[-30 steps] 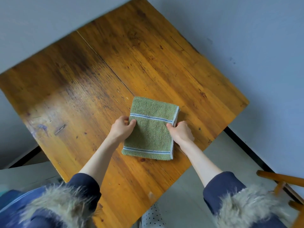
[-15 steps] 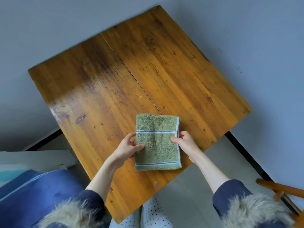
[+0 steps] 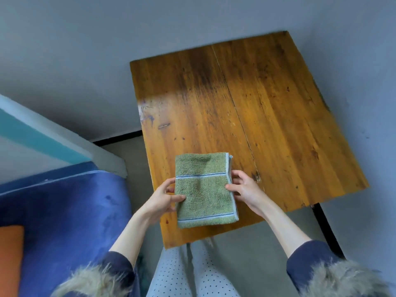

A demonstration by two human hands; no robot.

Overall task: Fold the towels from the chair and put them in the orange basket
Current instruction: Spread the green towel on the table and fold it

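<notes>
Folded green towel [image 3: 204,189] now lifted off wooden table [image 3: 267,116], no longer pressed flat as a second ago. Left hand [image 3: 159,203] pinching its 9 o'clock edge, thumb on top; right hand [image 3: 246,188] pinching the 3 o'clock edge, fingers curled round the layered hem. View swung left: blue sofa [image 3: 70,213] and an orange patch [image 3: 10,258] at 8 o'clock, possibly the basket, can't confirm. Folding looks done; likely carry-to-basket next.

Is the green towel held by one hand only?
No. Both hands grip the folded green towel: the left hand holds its left edge and the right hand its right edge, above the wooden table.
</notes>
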